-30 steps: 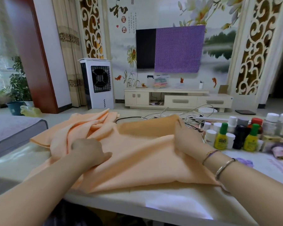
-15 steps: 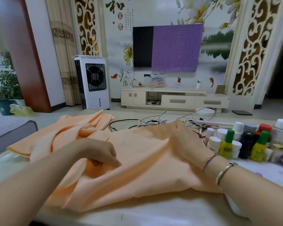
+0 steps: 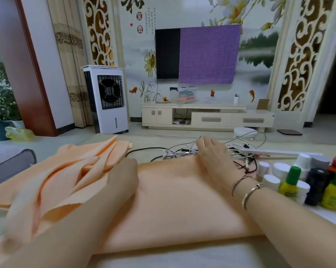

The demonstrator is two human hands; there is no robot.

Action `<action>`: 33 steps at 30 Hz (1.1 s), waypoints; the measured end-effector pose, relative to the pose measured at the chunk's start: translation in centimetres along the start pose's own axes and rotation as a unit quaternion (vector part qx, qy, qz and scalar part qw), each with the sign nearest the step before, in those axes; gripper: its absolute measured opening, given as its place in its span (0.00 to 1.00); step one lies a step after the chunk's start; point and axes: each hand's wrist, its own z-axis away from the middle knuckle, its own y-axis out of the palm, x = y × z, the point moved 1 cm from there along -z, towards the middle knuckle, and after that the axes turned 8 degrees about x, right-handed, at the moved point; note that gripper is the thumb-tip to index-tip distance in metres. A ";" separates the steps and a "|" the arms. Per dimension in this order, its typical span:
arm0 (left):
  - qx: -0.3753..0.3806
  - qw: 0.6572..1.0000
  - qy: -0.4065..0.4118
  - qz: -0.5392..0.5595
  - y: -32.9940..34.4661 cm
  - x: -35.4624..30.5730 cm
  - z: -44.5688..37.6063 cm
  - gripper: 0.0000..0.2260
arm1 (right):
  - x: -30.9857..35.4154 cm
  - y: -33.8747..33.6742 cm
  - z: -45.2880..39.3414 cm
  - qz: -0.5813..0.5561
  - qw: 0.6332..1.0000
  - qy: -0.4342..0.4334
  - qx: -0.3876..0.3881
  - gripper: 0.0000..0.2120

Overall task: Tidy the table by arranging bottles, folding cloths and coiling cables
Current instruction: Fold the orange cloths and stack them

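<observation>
- The right hand [image 3: 214, 159] lies flat at centre right of the frame, fingers straight, palm pressing the far edge of the cloth [image 3: 174, 198]; its fingertips reach the cables [image 3: 182, 150].
- The right wrist carries a purple string and a metal bangle [image 3: 250, 194].
- The left hand [image 3: 122, 176] rests on the cloth at centre frame, just beside the bunched folds; its fingers are turned away from the camera, so I cannot tell whether they pinch the fabric or merely press it.
- The cloth, peach-coloured, covers most of the counter [image 3: 182, 256]: smooth and flat between the hands, crumpled into ridges at the left of the frame.
- The cables, a white and black tangle, lie on the counter just beyond the cloth's far edge, next to a white power strip [image 3: 267, 151].
- The bottles [image 3: 291, 182] stand upright in a close cluster at the right edge of the frame, near the right forearm: two yellow ones with green caps, a black one, several white-capped jars, one with a red cap.
- In the upper frame, a wall television half covered by a purple cloth, a white air cooler at its left, and a low cabinet below.
</observation>
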 end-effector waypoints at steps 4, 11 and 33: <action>-0.046 0.998 -0.005 0.031 2.7 0.3 0.7 0.13 | 0.2 1.3 1.1 0.022 0.997 0.003 -0.073 0.11; -0.028 0.988 0.071 0.135 1.7 0.4 2.2 0.10 | 3.0 -3.2 5.4 -0.224 0.969 -0.096 0.047 0.10; 0.186 0.960 0.192 -0.081 -5.6 5.7 16.8 0.28 | 2.9 -11.9 15.0 -0.178 0.915 -0.164 0.323 0.08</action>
